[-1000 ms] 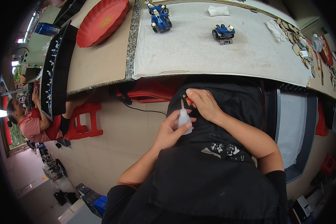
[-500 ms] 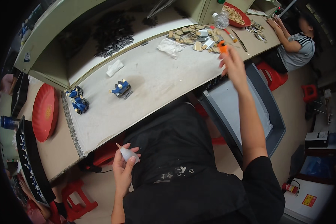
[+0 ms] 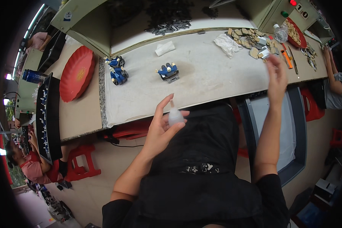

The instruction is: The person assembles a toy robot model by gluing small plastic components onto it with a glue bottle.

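My left hand (image 3: 159,131) is closed around a small translucent squeeze bottle (image 3: 175,117) with a thin nozzle pointing up, just off the table's front edge. Blurred by motion, my right hand (image 3: 278,78) hovers at the table's right side, its fingertips by a pile of tan and grey pieces (image 3: 250,40). Whether it holds anything cannot be made out. To its right lies an orange cutter (image 3: 286,59). Midway along the white-covered worktop (image 3: 140,95) stands a small blue figure model (image 3: 167,71). Two similar blue models (image 3: 119,76) sit together near its left end.
A shelf unit holding dark parts (image 3: 169,27) backs the table. Crumpled tissue (image 3: 227,45) and a folded wipe (image 3: 165,48) lie on the cover. A red dish (image 3: 78,74) stands left. A grey drawer-like bin (image 3: 298,133) is at my right. Other people sit at both sides.
My right hand has let go of the orange cutter, which now lies on the table. My left hand has risen toward the table edge with the bottle. The view has shifted left.
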A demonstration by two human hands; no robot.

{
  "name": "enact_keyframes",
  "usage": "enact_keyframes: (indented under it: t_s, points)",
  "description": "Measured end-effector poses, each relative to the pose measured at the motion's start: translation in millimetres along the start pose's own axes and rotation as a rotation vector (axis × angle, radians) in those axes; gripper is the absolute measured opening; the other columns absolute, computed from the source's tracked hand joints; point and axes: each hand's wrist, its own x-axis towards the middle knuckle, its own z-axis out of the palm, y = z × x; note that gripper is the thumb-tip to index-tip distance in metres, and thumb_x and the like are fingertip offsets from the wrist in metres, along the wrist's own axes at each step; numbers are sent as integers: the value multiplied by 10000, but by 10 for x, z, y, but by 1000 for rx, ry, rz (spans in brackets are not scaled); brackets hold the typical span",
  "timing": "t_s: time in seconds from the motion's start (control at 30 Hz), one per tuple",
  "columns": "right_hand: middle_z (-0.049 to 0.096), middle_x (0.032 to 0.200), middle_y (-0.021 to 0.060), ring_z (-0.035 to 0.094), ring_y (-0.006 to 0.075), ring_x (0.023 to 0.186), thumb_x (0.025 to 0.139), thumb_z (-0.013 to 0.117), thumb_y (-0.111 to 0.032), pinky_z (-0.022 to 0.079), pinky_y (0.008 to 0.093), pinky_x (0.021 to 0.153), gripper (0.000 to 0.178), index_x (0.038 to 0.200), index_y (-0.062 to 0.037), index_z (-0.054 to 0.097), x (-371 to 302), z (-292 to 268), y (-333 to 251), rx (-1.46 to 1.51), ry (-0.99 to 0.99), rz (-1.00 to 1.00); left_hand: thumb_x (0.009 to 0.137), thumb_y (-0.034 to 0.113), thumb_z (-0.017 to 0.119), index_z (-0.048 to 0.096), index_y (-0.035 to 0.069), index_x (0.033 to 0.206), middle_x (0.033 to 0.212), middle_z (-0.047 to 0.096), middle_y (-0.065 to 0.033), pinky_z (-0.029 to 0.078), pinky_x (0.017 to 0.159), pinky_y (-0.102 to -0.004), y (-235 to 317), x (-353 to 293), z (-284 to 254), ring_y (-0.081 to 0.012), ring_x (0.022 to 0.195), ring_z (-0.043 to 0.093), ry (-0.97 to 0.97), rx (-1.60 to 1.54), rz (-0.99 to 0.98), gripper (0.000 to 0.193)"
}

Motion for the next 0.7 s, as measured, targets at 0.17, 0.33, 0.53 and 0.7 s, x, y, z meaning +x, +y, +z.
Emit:
enact_keyframes:
  t_s: [0.17, 0.33, 0.53, 0.7]
  points:
    - [588, 1117, 117, 549, 175, 1024, 740, 692, -124, 406, 316, 893, 581, 1252, -13, 440, -945, 553, -752, 653, -558, 147, 855, 2, 560, 71, 147, 1436, 1095, 587, -171, 448, 863, -299, 171, 306, 339, -168, 1016, 561, -204, 33, 42, 774]
    - [582, 1114, 110, 573, 149, 962, 805, 603, 20, 445, 262, 853, 419, 1197, 34, 458, -959, 566, -625, 776, -445, 330, 851, 36, 568, 157, 168, 1430, 1084, 584, -215, 464, 838, -334, 164, 678, 526, -239, 1018, 576, -336, 144, 136, 722]
    - [573, 1009, 132, 592, 195, 912, 850, 557, -30, 480, 305, 813, 434, 1253, 9, 401, -717, 427, -431, 850, -55, 474, 826, 111, 568, 588, 81, 1132, 1047, 602, -167, 438, 820, -405, 379, 1649, 550, -314, 936, 562, -25, 857, 620, 308]
    - [561, 966, 136, 605, 199, 831, 872, 521, -70, 501, 319, 770, 524, 1348, -29, 304, -673, 437, -434, 811, -82, 434, 826, 114, 579, 634, 46, 1010, 977, 630, -82, 437, 731, -272, 209, 2186, 746, -198, 819, 579, 220, 1393, 1035, 204]
